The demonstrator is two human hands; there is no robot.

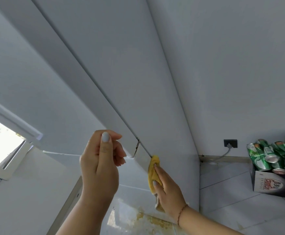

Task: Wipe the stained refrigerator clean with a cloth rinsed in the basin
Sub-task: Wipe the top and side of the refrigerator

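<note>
The white refrigerator (121,68) fills the middle of the head view, seen slanted. My right hand (167,185) grips a yellow cloth (152,172) and presses it against the fridge's front edge near the gap between the two doors. My left hand (101,160) hovers beside that gap with its fingers curled, holding nothing I can see. A yellowish stain (152,221) spreads over the white surface near the bottom, below both hands.
A cardboard box (272,184) full of green cans (274,155) stands on the tiled floor at the right. A dark wall socket (230,143) with a grey cable sits low on the white wall. A window frame (7,150) is at the left.
</note>
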